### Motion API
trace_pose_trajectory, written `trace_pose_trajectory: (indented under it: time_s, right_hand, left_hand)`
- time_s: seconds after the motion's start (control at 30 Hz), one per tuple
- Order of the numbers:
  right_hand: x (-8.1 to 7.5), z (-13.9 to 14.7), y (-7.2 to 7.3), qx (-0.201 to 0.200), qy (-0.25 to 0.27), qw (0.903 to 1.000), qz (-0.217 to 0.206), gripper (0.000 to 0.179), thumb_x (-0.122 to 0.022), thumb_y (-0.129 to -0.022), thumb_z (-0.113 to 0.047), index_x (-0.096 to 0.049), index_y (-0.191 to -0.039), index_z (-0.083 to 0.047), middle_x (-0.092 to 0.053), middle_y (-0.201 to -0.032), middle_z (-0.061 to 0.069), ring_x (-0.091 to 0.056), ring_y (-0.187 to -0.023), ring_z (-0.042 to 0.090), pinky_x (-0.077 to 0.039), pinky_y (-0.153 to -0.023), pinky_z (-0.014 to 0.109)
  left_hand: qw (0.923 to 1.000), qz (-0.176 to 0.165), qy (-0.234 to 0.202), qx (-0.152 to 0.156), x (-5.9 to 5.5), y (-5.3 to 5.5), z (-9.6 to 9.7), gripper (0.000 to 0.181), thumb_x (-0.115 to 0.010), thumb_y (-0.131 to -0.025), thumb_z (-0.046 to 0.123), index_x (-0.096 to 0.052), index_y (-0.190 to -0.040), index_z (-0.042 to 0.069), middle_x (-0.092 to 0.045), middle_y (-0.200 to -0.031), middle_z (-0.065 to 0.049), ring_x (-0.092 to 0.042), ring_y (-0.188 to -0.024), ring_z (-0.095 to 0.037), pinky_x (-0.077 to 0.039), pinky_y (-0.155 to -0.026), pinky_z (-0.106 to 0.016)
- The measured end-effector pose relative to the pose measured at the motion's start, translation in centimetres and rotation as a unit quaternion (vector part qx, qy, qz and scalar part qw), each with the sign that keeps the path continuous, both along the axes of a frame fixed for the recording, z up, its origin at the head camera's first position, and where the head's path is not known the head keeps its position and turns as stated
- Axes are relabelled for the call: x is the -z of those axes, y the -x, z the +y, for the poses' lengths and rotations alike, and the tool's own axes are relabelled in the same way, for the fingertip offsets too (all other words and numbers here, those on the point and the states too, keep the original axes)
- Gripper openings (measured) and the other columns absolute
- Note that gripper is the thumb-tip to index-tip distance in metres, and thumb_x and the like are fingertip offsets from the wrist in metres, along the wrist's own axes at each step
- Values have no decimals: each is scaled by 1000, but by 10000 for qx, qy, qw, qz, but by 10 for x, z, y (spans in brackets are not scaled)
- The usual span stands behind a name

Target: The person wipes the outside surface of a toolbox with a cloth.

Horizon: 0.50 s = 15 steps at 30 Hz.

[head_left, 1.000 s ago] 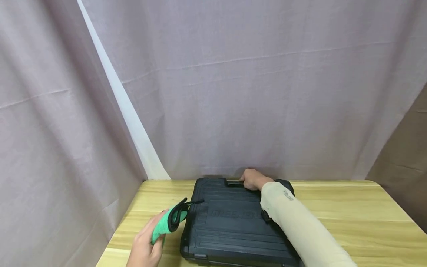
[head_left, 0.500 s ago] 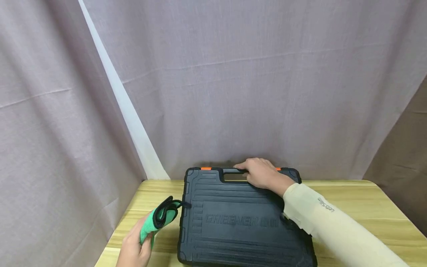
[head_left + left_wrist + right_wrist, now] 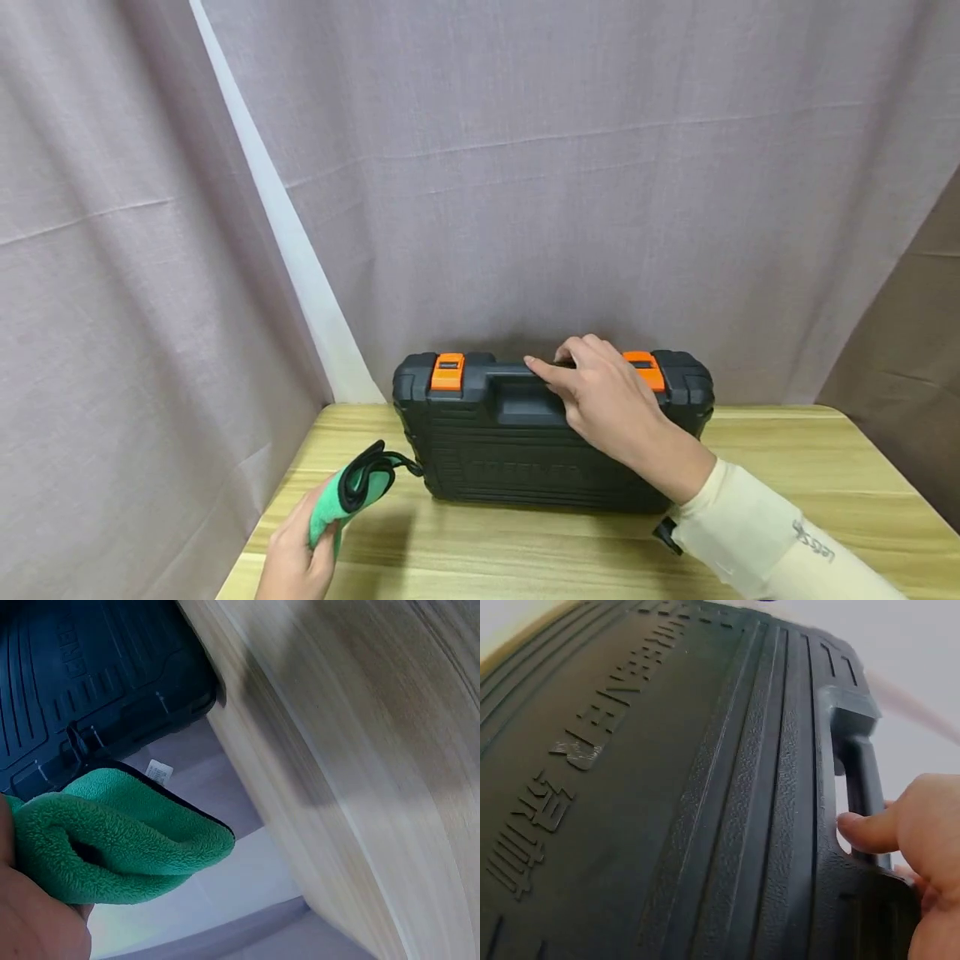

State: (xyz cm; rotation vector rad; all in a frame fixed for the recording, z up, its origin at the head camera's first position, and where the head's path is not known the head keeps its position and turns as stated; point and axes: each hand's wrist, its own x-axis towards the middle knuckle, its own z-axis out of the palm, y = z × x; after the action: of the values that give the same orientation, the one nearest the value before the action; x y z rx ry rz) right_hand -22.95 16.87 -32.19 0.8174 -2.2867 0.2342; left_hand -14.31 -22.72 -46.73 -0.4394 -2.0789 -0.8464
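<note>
My left hand (image 3: 291, 554) pinches a folded green towel (image 3: 327, 510) with black edging, its black loop near the left side of the case. In the left wrist view the fuzzy towel (image 3: 127, 832) bulges out beyond the fingers. A black plastic tool case (image 3: 540, 471) with raised lettering and orange latches (image 3: 447, 372) stands on its long edge, handle up. My right hand (image 3: 615, 408) holds the top handle (image 3: 513, 371) at its right part. In the right wrist view the thumb (image 3: 870, 830) lies against the handle; the other fingers are mostly hidden behind it.
The case stands on a wood-grain table (image 3: 480, 550), near its back edge. A grey curtain (image 3: 525, 208) hangs right behind, and another curtain (image 3: 127, 333) hangs along the left side. A small black object (image 3: 666, 533) shows beside the right sleeve.
The tool case has swung from lying tilted back to standing upright, raised by the right hand on its handle. My left hand has shifted slightly left with the towel.
</note>
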Motion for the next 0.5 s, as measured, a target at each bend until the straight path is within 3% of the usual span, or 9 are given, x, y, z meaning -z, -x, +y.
trace_pose_trajectory:
  time_s: [0.1,0.33,0.4,0.5]
  right_hand:
    - [-4,1,-6,45,-185,9996,-219,44,-85,-91,-10,-78,-133,-20,-70,-98,4,-59,-82,21,-50,-77,36]
    - [-20,-4,-28,-3,-250,9863,-1628,33,-69,-106,-33,-76,-134,-17,-80,-108,-2,-71,-87,15,-57,-86,42]
    - [-20,-6,-37,-23,-199,9840,-1773,31,-68,-106,-33,-77,-132,-19,-81,-108,-4,-72,-87,14,-59,-84,43]
    - [-15,-9,-55,66,-144,9859,-1668,29,-70,-105,-35,-79,-128,-20,-81,-110,-7,-74,-92,13,-60,-84,40]
  left_hand:
    - [10000,-77,34,33,0,-2,-1,67,-69,-77,-24,-71,-137,6,-77,-118,-15,-52,-128,22,-38,-110,-1]
    - [9998,-105,90,-166,0,-5,-6,68,-71,-75,-24,-73,-135,8,-79,-116,-10,-52,-125,24,-40,-105,1]
    - [9997,-54,139,-178,0,-6,-7,67,-72,-75,-24,-72,-135,6,-79,-113,-12,-52,-124,25,-41,-104,1]
    - [9997,-52,138,-189,-1,-7,-8,66,-71,-75,-25,-72,-134,5,-78,-111,-12,-52,-123,25,-40,-104,1]
